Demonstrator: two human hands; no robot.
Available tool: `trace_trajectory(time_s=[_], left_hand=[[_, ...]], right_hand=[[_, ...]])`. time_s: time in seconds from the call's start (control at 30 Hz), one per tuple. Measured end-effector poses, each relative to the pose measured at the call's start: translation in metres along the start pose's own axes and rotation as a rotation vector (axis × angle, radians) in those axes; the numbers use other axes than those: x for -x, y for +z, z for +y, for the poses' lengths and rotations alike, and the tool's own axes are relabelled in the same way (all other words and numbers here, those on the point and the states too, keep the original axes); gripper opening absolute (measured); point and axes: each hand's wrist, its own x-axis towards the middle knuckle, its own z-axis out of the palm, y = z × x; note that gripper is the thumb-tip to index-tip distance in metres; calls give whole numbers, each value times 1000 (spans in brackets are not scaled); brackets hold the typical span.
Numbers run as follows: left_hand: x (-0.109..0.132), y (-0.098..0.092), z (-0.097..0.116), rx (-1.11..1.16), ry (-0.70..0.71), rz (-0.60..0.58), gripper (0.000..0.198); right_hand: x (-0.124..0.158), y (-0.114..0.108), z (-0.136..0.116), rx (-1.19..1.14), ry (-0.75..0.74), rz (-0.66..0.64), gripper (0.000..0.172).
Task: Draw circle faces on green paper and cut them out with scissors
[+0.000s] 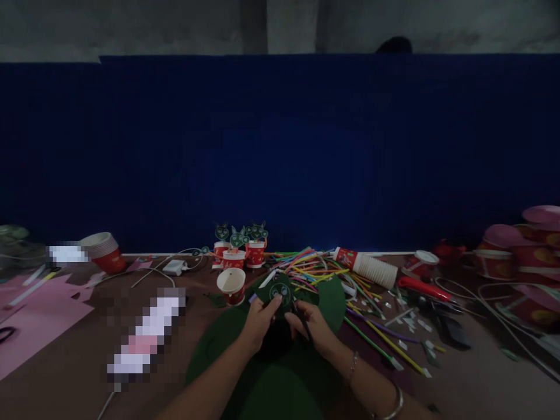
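My left hand (pixel 261 319) pinches a dark green sheet (pixel 268 290) with a pale animal face drawn on it, its thumb near the drawing. At the right side of that drawing, my right hand (pixel 312 326) is closed round dark-handled scissors (pixel 301 317), whose tips are close to the sheet. More dark green material (pixel 227 350) lies below both hands. Behind them stand red paper cups (pixel 233 259) topped with green animal faces (pixel 238 237). One open paper cup (pixel 231 283) is just left of the sheet.
Colourful pipe cleaners (pixel 306 268) spread behind my hands. A row of nested cups (pixel 376 269) lies on its side. Further right are a red-handled tool (pixel 424 288), paper scraps and cables. Pink paper (pixel 48 315), stacked cups (pixel 105 254) and a white adapter (pixel 175 267) are left.
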Motion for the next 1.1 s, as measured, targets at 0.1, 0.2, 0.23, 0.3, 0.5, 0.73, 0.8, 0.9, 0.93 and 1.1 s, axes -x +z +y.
trace_trajectory(time_s=[0.1, 0.2, 0.23, 0.3, 0.5, 0.73, 0.8, 0.9, 0.93, 1.1], left_hand=[[0, -1, 0, -26, 7, 8, 38], [-1, -1, 0, -12, 2, 28, 37], [-1, -1, 0, -2, 0, 34, 36], [-2, -1, 0, 19, -6, 41, 36], [-4, 0, -4, 127, -51, 90, 37], [-6, -4, -6, 79, 15, 41, 34], [-7, -5, -6, 54, 33, 35, 34], [-9, -7, -7, 65, 37, 27, 33], [-9, -7, -7, 74, 34, 25, 33], [-10, -8, -5, 99, 5, 6, 32]], right_hand=[[0, -1, 0, 9, 11, -1, 37], [-1, -1, 0, 0, 24, -1, 39], [-1, -1, 0, -6, 27, 5, 40], [-1, 0, -1, -15, 25, 12, 41], [0, 2, -7, -8, 51, 11, 43], [1, 1, -3, 23, 13, -17, 38], [1, 1, -4, 25, 11, -11, 37], [1, 1, -9, 20, 19, -9, 38], [1, 1, -10, 18, 26, -11, 38], [0, 1, -8, 18, 70, -36, 41]])
